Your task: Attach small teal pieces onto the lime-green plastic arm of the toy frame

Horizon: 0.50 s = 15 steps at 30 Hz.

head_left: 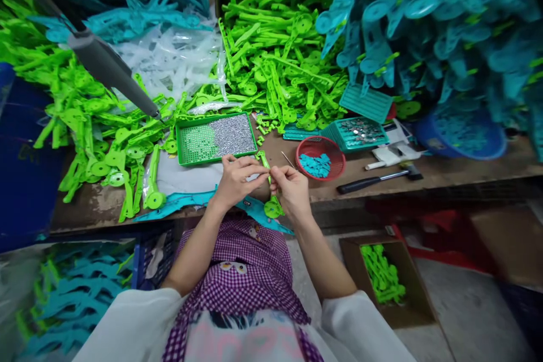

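A slim bright-green plastic arm (272, 207) with a round disc end is at the bench's front edge, crossing between my two hands. My left hand (241, 178) is closed, thumb and fingertips pinched on its upper part. My right hand (292, 189) is pinched at the same spot from the other side, and the fingertips nearly meet. Any small part between them is hidden. Under my hands lies a long turquoise plastic piece (178, 203) along the bench edge. Just beyond them sits a green tray (178, 147) of small silvery metal parts.
A red basket (343, 158) of blue bits, a turquoise basket (335, 137) of metal pieces and a hammer (379, 181) are to the right. A grey power screwdriver (112, 70) hangs at left. Green arms (284, 73) and turquoise pieces (424, 0) are heaped behind.
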Motion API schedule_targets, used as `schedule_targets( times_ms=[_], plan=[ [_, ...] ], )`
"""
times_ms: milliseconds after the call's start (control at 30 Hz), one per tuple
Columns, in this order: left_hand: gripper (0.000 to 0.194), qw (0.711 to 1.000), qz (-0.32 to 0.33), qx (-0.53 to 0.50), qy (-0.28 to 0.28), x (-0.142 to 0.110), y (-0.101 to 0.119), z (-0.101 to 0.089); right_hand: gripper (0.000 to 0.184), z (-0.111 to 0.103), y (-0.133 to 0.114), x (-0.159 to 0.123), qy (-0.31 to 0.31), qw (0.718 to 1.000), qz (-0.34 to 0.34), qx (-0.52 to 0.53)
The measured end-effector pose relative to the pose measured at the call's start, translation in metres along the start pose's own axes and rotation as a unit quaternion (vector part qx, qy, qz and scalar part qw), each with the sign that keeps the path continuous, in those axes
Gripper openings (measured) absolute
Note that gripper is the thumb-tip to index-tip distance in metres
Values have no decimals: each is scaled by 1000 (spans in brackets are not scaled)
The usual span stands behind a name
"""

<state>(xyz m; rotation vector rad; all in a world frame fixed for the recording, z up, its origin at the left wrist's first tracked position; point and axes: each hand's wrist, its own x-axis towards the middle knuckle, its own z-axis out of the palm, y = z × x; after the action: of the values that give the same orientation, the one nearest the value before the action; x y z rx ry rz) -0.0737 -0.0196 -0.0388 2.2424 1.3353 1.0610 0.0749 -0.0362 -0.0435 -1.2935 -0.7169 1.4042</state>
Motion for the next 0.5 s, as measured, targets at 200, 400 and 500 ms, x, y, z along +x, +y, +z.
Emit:
schedule_targets(
  times_ms=[200, 400, 500],
  plan=[
    [11, 999, -29, 0, -33, -1, -4, 6, 37, -15, -7, 4, -77, 996, 30, -38],
    [13, 996, -4, 11, -91, 9, -11, 12, 34, -29, -6, 19, -98, 991, 18, -91],
    [17, 988, 10, 27, -151, 21, -18, 17, 34, -36, -5, 34, -110, 986, 7, -125]
  ],
)
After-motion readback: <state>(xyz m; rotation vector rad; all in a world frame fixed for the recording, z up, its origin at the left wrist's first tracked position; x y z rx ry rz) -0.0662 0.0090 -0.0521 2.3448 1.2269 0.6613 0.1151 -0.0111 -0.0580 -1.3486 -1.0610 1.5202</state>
